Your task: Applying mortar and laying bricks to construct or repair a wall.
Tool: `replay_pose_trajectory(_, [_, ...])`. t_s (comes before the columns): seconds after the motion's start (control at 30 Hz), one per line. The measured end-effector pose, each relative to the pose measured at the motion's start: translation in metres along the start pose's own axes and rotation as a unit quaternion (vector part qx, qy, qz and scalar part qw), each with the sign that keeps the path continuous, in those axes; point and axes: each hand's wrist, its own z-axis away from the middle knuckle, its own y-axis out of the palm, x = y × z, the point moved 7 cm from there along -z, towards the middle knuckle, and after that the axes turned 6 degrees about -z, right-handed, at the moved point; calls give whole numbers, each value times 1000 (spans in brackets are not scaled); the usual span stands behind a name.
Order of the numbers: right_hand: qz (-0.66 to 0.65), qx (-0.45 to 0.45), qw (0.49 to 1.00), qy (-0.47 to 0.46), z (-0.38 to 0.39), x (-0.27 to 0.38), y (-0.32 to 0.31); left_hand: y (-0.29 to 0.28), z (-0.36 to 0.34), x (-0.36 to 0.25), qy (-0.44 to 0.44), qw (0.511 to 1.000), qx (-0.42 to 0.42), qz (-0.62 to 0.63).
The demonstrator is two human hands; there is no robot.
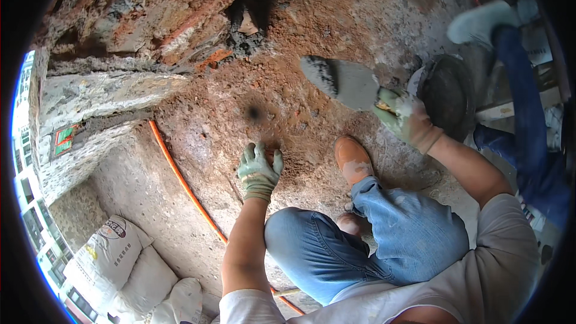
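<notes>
My right hand [408, 119], in a pale green glove smeared with grey, grips the handle of a trowel [357, 87]. The broad blade points left over the dirt, with dark wet mortar [321, 75] near its tip. Just beyond that hand stands a round black bucket [447, 93] with a grey-crusted rim. My left hand [259, 171], gloved the same way, is held low over the reddish rubble ground [306, 138], its fingers apart. A reddish-brown patch shows blurred beside its fingertips; whether it is a brick piece or soil I cannot tell.
A broken brick-and-mortar mass [138, 18] rises at the far left, above a concrete ledge [102, 96]. An orange hose [180, 177] crosses the ground at left. White sacks [114, 261] are piled at lower left. Another person's leg [522, 90] and shoe are close on the right.
</notes>
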Motion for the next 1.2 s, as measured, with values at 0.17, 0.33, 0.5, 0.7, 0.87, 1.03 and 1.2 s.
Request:
replay_pose_trajectory(0.17, [-38,188,979,67,-110,16,84,3,7,12,-1,1000,-6,22])
replay_pose_trajectory(0.33, [-61,365,875,312,-233,16,123,6,0,-1,0,999,16,36])
replay_pose_trajectory(0.5, [-76,404,868,280,-253,48,101,2,7,9,-11,999,12,27])
replay_pose_trajectory(0.7, [48,345,918,191,-231,57,101,-2,7,5,-1,999,-25,25])
replay_pose_trajectory(0.87, [210,116,970,-41,-196,40,98,0,4,4,-13,1000,9,23])
replay_pose_trajectory(1.03, [89,205,974,33,-200,15,112,-3,5,1,2,999,-26,22])
replay_pose_trajectory(1.2, [15,363,901,239,-245,21,114,-1,7,2,6,999,-28,24])
